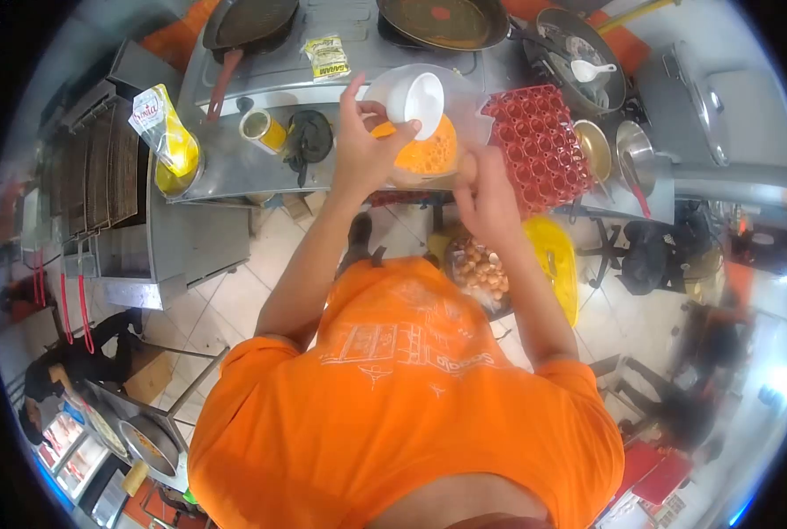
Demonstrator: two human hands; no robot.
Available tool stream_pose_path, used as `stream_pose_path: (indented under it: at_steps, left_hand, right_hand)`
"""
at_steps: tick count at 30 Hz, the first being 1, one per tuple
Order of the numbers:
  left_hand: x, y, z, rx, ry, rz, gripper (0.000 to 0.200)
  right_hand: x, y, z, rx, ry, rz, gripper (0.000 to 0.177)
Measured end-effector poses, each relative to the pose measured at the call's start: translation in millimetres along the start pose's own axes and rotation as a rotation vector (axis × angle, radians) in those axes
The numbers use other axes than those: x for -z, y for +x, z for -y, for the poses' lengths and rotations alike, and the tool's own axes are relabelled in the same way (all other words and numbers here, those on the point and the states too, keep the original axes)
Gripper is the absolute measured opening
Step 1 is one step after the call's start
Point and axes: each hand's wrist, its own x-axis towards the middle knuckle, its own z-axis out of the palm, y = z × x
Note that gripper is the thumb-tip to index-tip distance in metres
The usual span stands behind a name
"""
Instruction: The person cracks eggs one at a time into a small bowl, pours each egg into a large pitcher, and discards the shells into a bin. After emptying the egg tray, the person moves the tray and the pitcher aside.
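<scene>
My left hand (pixel 371 137) is closed on a small white bowl (pixel 426 104), tilted on its side above a clear plastic container (pixel 380 88). Foamy orange liquid (pixel 428 152), like beaten egg, lies in that container. At the container's lower right edge, my right hand (pixel 484 196) has its fingers curled together; whether they grip the rim or something small is hidden. A red egg tray (pixel 539 145) stands just right of the container.
Two pans, one dark (pixel 250 22) and one larger (pixel 446 22), sit on the stove beside a yellow seasoning packet (pixel 326 58). Left are an open can (pixel 264 130) and a yellow pouch (pixel 166 132). Eggshells fill a bin (pixel 479 273) below; metal bowls (pixel 637 145) stand right.
</scene>
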Motion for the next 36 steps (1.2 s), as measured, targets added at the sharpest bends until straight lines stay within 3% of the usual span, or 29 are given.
stream_pose_path:
  at_steps: [4, 6, 8, 10, 11, 16, 18, 27, 36]
  left_hand:
    - [-14, -2, 7, 0.090, -0.129, 0.069, 0.095]
    - [-27, -2, 4, 0.128, -0.202, 0.115, 0.092]
    - [-42, -9, -9, 0.332, -0.403, 0.219, 0.088]
    - [-58, -13, -6, 0.372, -0.490, 0.255, 0.088]
    - [-66, -15, -5, 0.414, -0.572, 0.279, 0.087]
    - [-94, -23, -3, 0.429, -0.654, 0.380, 0.089]
    - [-100, -26, -2, 0.433, -0.677, 0.402, 0.089]
    - [-111, -33, 1, 0.476, -0.725, 0.426, 0.088]
    - [-121, -40, 0, 0.480, -0.735, 0.448, 0.092]
  right_hand:
    - [23, 8, 11, -0.001, 0.115, -0.112, 0.043]
    - [40, 14, 16, -0.088, 0.464, -0.056, 0.039]
    - [59, 20, 13, -0.109, 0.429, 0.008, 0.039]
    - [76, 27, 19, -0.114, 0.324, 0.068, 0.041]
    - [81, 31, 15, -0.005, 0.244, 0.045, 0.039]
    - [112, 41, 26, -0.063, 0.097, 0.100, 0.036]
    - [119, 43, 30, -0.212, 0.061, 0.150, 0.036]
    - [127, 37, 12, 0.040, -0.157, 0.169, 0.037]
    - [142, 33, 17, -0.037, -0.206, 0.175, 0.034]
